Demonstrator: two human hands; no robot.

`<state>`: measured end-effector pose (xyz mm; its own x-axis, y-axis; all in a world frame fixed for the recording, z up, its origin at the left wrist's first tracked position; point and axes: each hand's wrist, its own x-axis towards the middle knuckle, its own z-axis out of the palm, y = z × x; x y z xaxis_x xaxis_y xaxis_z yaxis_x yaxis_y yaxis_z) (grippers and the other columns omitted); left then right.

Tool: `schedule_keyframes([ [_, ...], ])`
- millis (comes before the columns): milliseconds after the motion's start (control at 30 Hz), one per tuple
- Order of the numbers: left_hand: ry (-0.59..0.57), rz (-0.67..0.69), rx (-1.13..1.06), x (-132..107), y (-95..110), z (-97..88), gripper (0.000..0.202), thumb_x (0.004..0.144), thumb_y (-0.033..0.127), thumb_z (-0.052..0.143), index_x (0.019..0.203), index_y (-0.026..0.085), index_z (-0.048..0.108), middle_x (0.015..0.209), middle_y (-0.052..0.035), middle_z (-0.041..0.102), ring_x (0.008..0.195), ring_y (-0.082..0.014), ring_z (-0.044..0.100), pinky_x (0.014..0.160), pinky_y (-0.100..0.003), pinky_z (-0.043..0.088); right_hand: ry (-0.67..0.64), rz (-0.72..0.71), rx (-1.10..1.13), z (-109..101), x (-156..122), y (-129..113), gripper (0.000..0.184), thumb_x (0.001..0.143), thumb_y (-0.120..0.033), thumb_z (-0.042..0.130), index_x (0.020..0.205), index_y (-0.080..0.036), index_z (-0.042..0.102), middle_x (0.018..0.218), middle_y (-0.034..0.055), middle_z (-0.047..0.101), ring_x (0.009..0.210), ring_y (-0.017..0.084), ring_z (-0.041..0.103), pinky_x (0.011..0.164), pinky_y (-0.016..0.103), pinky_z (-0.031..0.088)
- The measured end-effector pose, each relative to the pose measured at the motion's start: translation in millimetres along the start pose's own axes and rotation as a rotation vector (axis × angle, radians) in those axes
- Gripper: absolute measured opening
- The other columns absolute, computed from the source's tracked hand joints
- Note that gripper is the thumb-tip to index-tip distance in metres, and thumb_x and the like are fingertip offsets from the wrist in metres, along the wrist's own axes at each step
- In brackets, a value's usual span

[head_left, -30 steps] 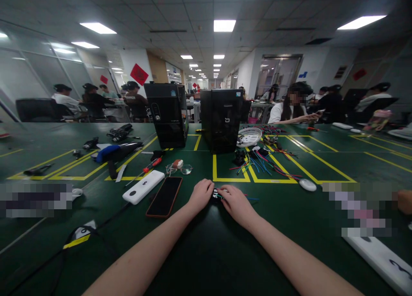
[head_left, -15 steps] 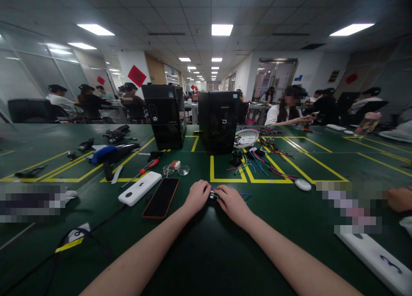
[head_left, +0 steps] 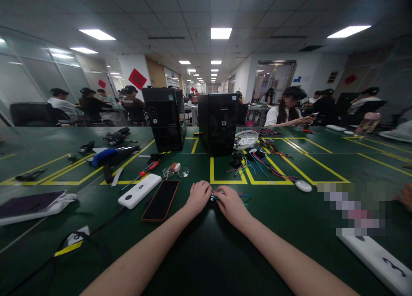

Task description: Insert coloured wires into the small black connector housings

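My left hand [head_left: 199, 196] is closed at the table's middle, its fingertips against a small dark piece with white spots [head_left: 212, 196]. From the other side my right hand [head_left: 231, 203] pinches at the same piece, fingers curled. Thin coloured wires [head_left: 246, 196], blue, red and green, stick out past the right hand's knuckles. Most of the small piece is hidden by my fingers, so its kind is unclear. Left of my hands lies a phone [head_left: 161, 200] with a dark screen.
Two black computer towers [head_left: 216, 124] stand ahead. Bundled coloured wires [head_left: 257, 163] and a white basket [head_left: 246, 139] lie right of them. A white power bank [head_left: 140, 190], glasses [head_left: 183, 172] and a red screwdriver [head_left: 149, 168] are to the left. A person [head_left: 288, 109] sits across the table.
My hands stay together at the small piece, with barely any finger movement. The view tilts up slightly. At the right edge another person's hand has drawn back.
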<state>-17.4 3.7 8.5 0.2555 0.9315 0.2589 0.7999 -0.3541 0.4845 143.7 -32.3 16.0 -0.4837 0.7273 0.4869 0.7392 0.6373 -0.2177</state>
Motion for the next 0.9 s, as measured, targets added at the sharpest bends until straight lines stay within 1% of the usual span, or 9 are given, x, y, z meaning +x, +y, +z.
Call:
schedule_keyframes([
  [300, 0.005, 0.007, -0.105, -1, -7, 8.3, 0.026, 0.091, 0.027, 0.030, 0.085, 0.021, 0.055, 0.106, -0.0023, 0.058, 0.105, -0.0190, 0.049, 0.102, -0.048, 0.023, 0.040, -0.018, -0.030, 2, -3, 2, 0.029, 0.078, -0.011, 0.051, 0.104, -0.020, 0.058, 0.109, 0.0090, 0.053, 0.106, 0.023, 0.046, 0.091, 0.042, 0.038],
  [367, 0.012, 0.016, -0.159, 0, -8, 7.1, 0.030, 0.092, 0.026, 0.028, 0.084, 0.021, 0.056, 0.102, -0.0021, 0.059, 0.102, -0.0184, 0.051, 0.102, -0.045, 0.026, 0.040, -0.018, -0.051, 2, -3, 3, 0.030, 0.078, -0.011, 0.050, 0.105, -0.020, 0.057, 0.111, 0.0088, 0.053, 0.109, 0.023, 0.044, 0.094, 0.043, 0.035],
  [467, 0.023, 0.031, -0.271, 2, -10, 2.6, 0.034, 0.091, 0.024, 0.026, 0.085, 0.021, 0.059, 0.098, -0.0028, 0.062, 0.099, -0.0174, 0.054, 0.096, -0.036, 0.035, 0.049, 0.009, -0.079, 0, -3, 4, 0.030, 0.078, -0.011, 0.050, 0.106, -0.019, 0.057, 0.114, 0.0099, 0.053, 0.111, 0.023, 0.043, 0.097, 0.044, 0.032],
  [533, -0.011, 0.065, -0.323, 1, -10, -0.9, 0.030, 0.090, 0.025, 0.031, 0.095, 0.020, 0.060, 0.103, -0.0039, 0.063, 0.103, -0.0182, 0.054, 0.096, -0.034, 0.036, 0.059, 0.039, -0.091, -1, -4, 6, 0.031, 0.077, -0.012, 0.049, 0.106, -0.019, 0.057, 0.116, 0.0110, 0.052, 0.112, 0.024, 0.042, 0.098, 0.045, 0.031],
  [600, -0.078, 0.131, -0.332, 0, -11, -3.4, 0.028, 0.088, 0.028, 0.041, 0.110, 0.021, 0.056, 0.114, -0.0054, 0.059, 0.110, -0.0197, 0.050, 0.100, -0.037, 0.033, 0.070, 0.063, -0.092, 0, -5, 8, 0.031, 0.078, -0.012, 0.049, 0.107, -0.018, 0.057, 0.116, 0.0114, 0.052, 0.112, 0.024, 0.043, 0.098, 0.046, 0.030],
  [667, -0.091, 0.185, -0.309, -2, -11, -4.1, 0.045, 0.079, 0.031, 0.057, 0.122, 0.021, 0.047, 0.125, -0.0079, 0.052, 0.117, -0.0228, 0.045, 0.103, -0.040, 0.029, 0.087, 0.070, -0.083, 1, -5, 10, 0.032, 0.078, -0.012, 0.049, 0.108, -0.019, 0.057, 0.115, 0.0109, 0.053, 0.111, 0.023, 0.043, 0.097, 0.045, 0.031],
  [733, -0.074, 0.198, -0.268, -3, -12, -2.6, 0.063, 0.071, 0.032, 0.067, 0.127, 0.021, 0.041, 0.128, -0.0097, 0.048, 0.120, -0.0262, 0.042, 0.105, -0.044, 0.025, 0.111, 0.056, -0.077, 2, -5, 11, 0.030, 0.078, -0.014, 0.050, 0.107, -0.020, 0.057, 0.114, 0.0101, 0.053, 0.110, 0.023, 0.044, 0.097, 0.045, 0.032],
  [800, -0.041, 0.182, -0.224, -3, -11, 0.0, 0.058, 0.069, 0.034, 0.068, 0.121, 0.020, 0.046, 0.120, -0.0094, 0.053, 0.114, -0.0271, 0.046, 0.104, -0.047, 0.025, 0.131, 0.033, -0.081, 4, -3, 10, 0.027, 0.079, -0.015, 0.051, 0.104, -0.020, 0.058, 0.112, 0.0095, 0.055, 0.109, 0.023, 0.044, 0.097, 0.045, 0.031],
  [900, -0.020, 0.180, -0.172, -2, -10, 3.9, 0.035, 0.070, 0.030, 0.068, 0.101, 0.019, 0.056, 0.104, -0.0066, 0.059, 0.102, -0.0252, 0.053, 0.099, -0.045, 0.032, 0.130, -0.001, -0.088, 7, 2, 7, 0.020, 0.080, -0.014, 0.049, 0.096, -0.020, 0.059, 0.107, 0.0076, 0.057, 0.104, 0.021, 0.047, 0.097, 0.043, 0.031],
])
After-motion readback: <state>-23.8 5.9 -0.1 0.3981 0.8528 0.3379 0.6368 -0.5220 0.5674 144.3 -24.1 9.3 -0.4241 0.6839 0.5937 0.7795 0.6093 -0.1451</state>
